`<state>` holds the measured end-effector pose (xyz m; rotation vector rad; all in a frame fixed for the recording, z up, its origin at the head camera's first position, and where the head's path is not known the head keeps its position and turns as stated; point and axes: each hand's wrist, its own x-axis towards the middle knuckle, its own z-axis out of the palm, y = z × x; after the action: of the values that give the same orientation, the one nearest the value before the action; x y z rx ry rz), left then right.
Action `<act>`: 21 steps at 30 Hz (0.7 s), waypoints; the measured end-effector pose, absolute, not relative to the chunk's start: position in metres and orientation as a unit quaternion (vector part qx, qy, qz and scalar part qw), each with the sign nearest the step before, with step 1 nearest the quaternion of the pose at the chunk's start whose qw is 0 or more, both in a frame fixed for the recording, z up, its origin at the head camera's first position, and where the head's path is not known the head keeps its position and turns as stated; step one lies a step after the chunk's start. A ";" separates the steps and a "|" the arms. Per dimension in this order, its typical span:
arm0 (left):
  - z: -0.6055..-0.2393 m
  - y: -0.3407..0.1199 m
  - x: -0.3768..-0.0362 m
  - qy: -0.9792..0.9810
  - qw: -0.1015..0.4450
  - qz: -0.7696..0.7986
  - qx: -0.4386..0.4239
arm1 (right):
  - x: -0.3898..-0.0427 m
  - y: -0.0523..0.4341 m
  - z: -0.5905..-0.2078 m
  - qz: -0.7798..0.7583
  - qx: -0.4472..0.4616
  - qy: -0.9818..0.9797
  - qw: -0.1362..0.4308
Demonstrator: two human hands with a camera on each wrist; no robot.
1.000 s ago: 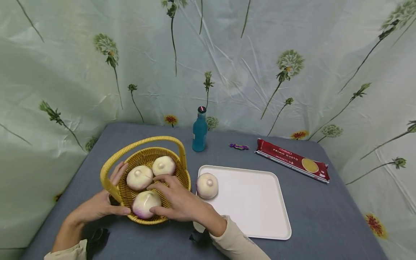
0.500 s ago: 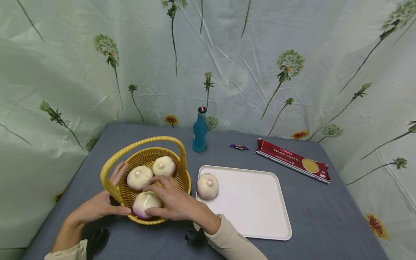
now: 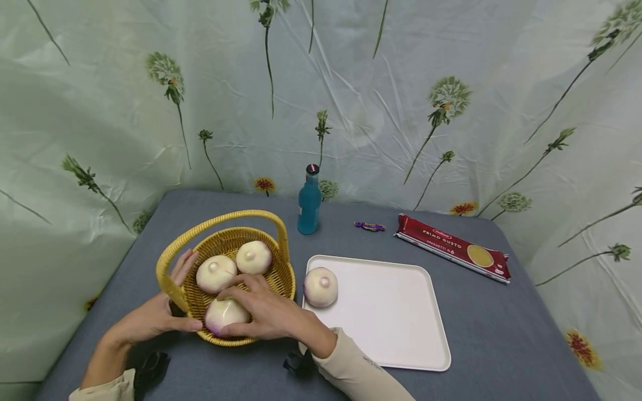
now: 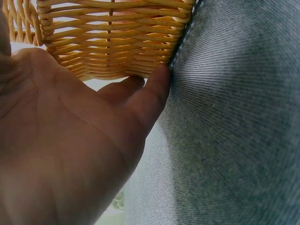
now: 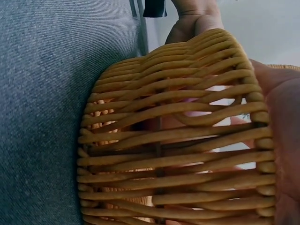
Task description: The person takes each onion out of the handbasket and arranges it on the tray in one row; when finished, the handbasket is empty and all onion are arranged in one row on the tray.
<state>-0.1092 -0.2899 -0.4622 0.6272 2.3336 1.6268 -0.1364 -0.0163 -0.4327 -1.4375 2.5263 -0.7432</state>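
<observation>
A yellow wicker basket (image 3: 288,278) with a raised handle stands on the table and holds three white, purple-tinged onions. My left hand (image 3: 152,320) rests on the basket's left side, thumb at the front rim and fingers spread behind the handle; in the left wrist view its fingertips touch the weave low down. Reaching in over the right rim, my right hand (image 3: 268,309) grips the front onion (image 3: 218,318), thumb in front and fingers over its top. Behind it lie a left onion (image 3: 214,274) and a back onion (image 3: 253,257). The basket wall partly hides the grip in the right wrist view.
A white tray (image 3: 386,312) lies right of the basket, with another onion (image 3: 321,287) at its left edge. Farther back are a blue bottle (image 3: 309,203), a purple-wrapped candy (image 3: 369,226) and a red spaghetti pack (image 3: 451,245). A floral curtain (image 3: 351,111) hangs behind the table.
My right hand has shifted slightly left, its fingers and thumb coming farther over and around the front onion. The left hand and the basket have stayed in place.
</observation>
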 end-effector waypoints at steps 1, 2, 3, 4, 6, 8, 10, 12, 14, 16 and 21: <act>-0.462 -0.290 -0.109 0.795 0.115 0.556 0.213 | -0.137 -0.017 -0.433 -0.248 -0.480 0.838 0.073; -0.462 -0.290 -0.109 0.795 0.116 0.557 0.212 | -0.137 -0.017 -0.433 -0.250 -0.482 0.837 0.076; -0.462 -0.290 -0.109 0.795 0.117 0.557 0.211 | -0.138 -0.017 -0.433 -0.252 -0.483 0.835 0.080; -0.461 -0.290 -0.109 0.795 0.117 0.557 0.209 | -0.138 -0.017 -0.433 -0.255 -0.484 0.833 0.083; -0.461 -0.290 -0.109 0.796 0.118 0.556 0.208 | -0.139 -0.018 -0.433 -0.259 -0.487 0.829 0.088; -0.460 -0.290 -0.109 0.796 0.118 0.557 0.207 | -0.140 -0.018 -0.433 -0.259 -0.489 0.828 0.092; -0.459 -0.291 -0.109 0.795 0.119 0.557 0.206 | -0.140 -0.019 -0.433 -0.258 -0.490 0.827 0.095; -0.459 -0.290 -0.110 0.796 0.117 0.556 0.208 | -0.140 -0.019 -0.433 -0.255 -0.490 0.828 0.095; -0.460 -0.290 -0.110 0.796 0.116 0.556 0.211 | -0.139 -0.019 -0.434 -0.252 -0.487 0.830 0.097; -0.460 -0.290 -0.110 0.796 0.113 0.555 0.215 | -0.138 -0.019 -0.434 -0.248 -0.486 0.832 0.097; -0.461 -0.289 -0.109 0.793 0.114 0.558 0.216 | -0.137 -0.019 -0.434 -0.237 -0.489 0.834 0.095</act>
<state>-0.1092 -0.2892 -0.4612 0.6332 2.3262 1.6363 -0.1375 -0.0185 -0.4340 -1.4510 2.4715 -0.7033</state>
